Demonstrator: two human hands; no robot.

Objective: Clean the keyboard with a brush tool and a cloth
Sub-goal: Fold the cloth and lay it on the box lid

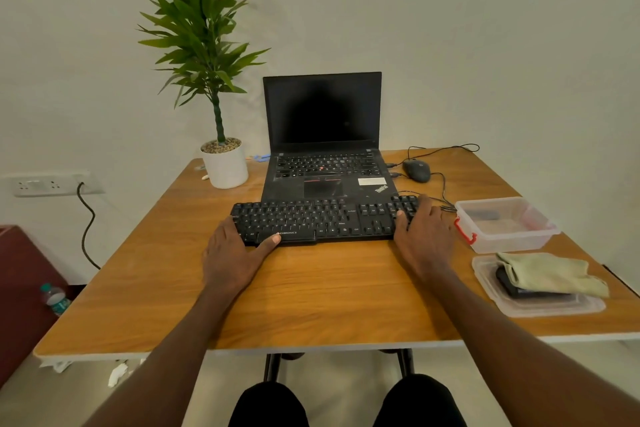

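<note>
This looks like a plain office or home desk corner. A wood-topped worktop (311,305) stands against a bare white wall and carries an open laptop (323,135) beyond the hands, a wired mouse (416,170), and a potted plant (221,156). A wall socket strip (45,184) with a plugged cable sits far left of the left hand (232,253).

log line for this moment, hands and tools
left hand grips keyboard left end | right hand grips right end | cloth unused on lid | brush not identifiable
</note>
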